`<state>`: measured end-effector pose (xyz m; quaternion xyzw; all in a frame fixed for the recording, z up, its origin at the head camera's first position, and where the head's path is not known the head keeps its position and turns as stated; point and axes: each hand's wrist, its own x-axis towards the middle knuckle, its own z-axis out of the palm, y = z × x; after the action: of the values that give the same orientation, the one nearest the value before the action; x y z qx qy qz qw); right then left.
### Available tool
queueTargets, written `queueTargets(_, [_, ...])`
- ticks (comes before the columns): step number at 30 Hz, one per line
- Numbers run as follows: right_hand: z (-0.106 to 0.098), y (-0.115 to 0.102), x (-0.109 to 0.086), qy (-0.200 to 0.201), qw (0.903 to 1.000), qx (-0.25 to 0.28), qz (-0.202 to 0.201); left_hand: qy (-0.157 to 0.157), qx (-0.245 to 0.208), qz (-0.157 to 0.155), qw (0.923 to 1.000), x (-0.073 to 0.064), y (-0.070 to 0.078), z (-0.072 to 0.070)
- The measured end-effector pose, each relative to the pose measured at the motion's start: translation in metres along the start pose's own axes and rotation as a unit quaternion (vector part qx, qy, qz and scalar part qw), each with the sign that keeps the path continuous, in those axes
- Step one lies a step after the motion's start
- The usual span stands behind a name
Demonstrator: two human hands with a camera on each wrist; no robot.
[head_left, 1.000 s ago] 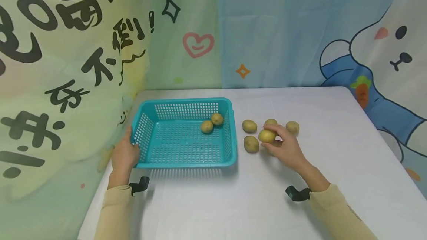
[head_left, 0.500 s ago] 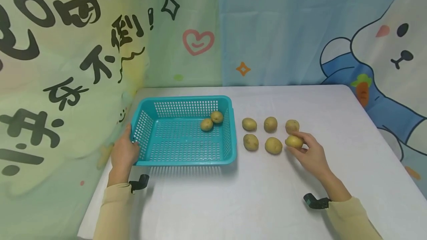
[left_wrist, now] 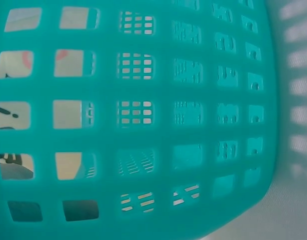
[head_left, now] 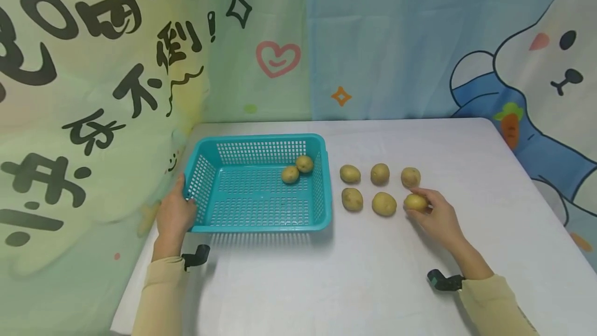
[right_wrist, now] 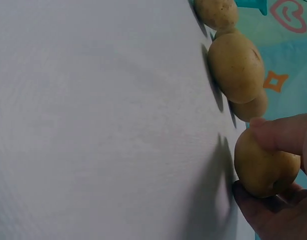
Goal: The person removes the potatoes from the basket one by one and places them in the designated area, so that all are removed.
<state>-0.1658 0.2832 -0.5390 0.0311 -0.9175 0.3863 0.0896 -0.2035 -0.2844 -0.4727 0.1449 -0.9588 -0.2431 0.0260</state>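
Observation:
My right hand (head_left: pixel 439 218) pinches a potato (head_left: pixel 415 202) between thumb and fingers at the right end of the front row; the right wrist view shows the same potato (right_wrist: pixel 266 162) close up. Two rows of potatoes lie on the table, among them a front one (head_left: pixel 384 204) just left of the pinched one and a back one (head_left: pixel 410 177) behind it. At the left, my left hand (head_left: pixel 174 211) grips the side rim of a turquoise plastic basket (head_left: pixel 261 229). Two potatoes (head_left: pixel 290 174) sit in the basket's right part. The basket's perforated wall (left_wrist: pixel 163 135) fills the left wrist view.
A white-covered table (head_left: pixel 317 284) carries everything. Behind it hangs a printed curtain (head_left: pixel 396 40), which continues along the left side. The potato rows lie a short way right of the basket.
My right hand has carried the potato rightward from above the middle of the rows to the front row's right end, then slightly lower. My left hand keeps its grip on the basket.

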Motion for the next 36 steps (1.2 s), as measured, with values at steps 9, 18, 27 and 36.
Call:
queueTargets(9, [0.008,0.006,-0.002,0.023,0.9994,-0.028,-0.003,0.005,-0.004,-0.002,1.0,-0.001,0.001,-0.001])
queueTargets(18, [0.009,0.01,-0.012,0.028,0.9988,-0.038,0.014,0.0,-0.009,-0.004,1.0,-0.003,0.001,0.0])
queueTargets(27, [0.006,0.011,-0.014,0.029,0.9984,-0.023,0.042,0.0,-0.009,-0.007,0.9999,-0.001,-0.002,0.0])
queueTargets(36, [0.003,0.012,-0.015,0.023,0.9964,-0.009,0.08,0.005,-0.011,-0.003,0.9999,-0.001,0.001,-0.002])
